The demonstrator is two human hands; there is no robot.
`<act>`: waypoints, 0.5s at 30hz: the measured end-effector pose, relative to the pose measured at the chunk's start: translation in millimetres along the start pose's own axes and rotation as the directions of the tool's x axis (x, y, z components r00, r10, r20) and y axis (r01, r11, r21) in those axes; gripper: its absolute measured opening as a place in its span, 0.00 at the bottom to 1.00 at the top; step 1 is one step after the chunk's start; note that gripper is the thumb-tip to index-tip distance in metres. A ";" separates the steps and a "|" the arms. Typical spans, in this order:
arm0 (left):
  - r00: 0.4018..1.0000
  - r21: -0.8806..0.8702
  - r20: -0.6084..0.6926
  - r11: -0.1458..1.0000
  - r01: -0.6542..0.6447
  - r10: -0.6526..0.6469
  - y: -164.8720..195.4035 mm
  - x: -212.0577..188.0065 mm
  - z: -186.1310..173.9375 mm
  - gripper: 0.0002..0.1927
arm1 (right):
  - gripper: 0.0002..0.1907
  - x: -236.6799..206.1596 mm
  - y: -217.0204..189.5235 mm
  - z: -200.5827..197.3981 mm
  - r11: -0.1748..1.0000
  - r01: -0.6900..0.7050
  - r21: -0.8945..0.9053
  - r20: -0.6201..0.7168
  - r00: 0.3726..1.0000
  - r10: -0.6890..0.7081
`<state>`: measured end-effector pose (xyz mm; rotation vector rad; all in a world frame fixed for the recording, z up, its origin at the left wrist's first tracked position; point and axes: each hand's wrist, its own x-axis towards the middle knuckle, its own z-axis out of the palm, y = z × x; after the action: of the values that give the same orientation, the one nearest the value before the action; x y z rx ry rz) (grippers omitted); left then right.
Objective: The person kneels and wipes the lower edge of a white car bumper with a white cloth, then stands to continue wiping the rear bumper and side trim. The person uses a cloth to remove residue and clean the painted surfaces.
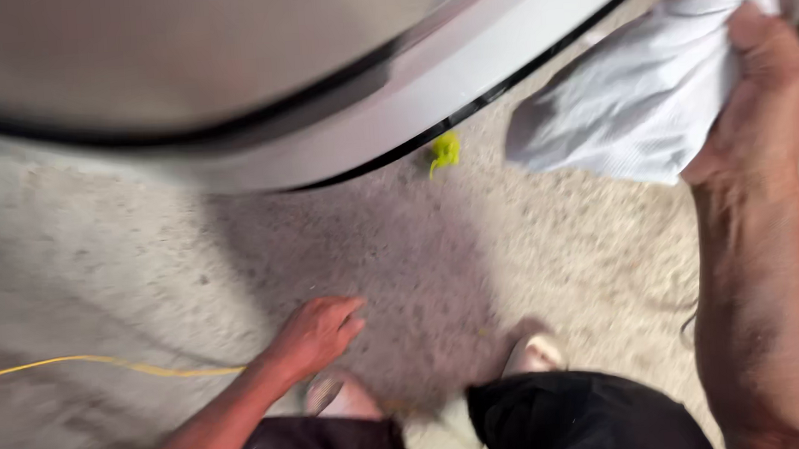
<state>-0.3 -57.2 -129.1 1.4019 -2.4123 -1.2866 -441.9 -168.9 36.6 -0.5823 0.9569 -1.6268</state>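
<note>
My right hand (766, 91) is raised at the upper right and grips a bunched white cloth (637, 99) that hangs to the left of it. My left hand (318, 331) hangs low near the middle, fingers loosely curled, holding nothing, above my knees in dark shorts (569, 422). A white car body panel with a black trim line (465, 82) curves across the top of the view, apart from both hands. The picture is blurred by motion.
Rough pale concrete ground (125, 269) lies below. A thin yellow cord (84, 364) runs in from the left edge toward my left arm. A small yellow-green scrap (444, 151) sits on the ground under the car's edge. My feet in light sandals (532, 355) show between.
</note>
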 end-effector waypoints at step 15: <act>0.867 -0.911 0.413 -0.120 0.396 -0.279 401.8 -25.2 -41.1 0.30 | 0.31 -265.3 -129.4 36.8 0.916 -0.395 -0.067 -0.273 0.891 0.363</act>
<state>-243.7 29.8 182.3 1.2834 -0.3074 -2.3891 -413.1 82.8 192.3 -0.2431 1.2806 -1.3127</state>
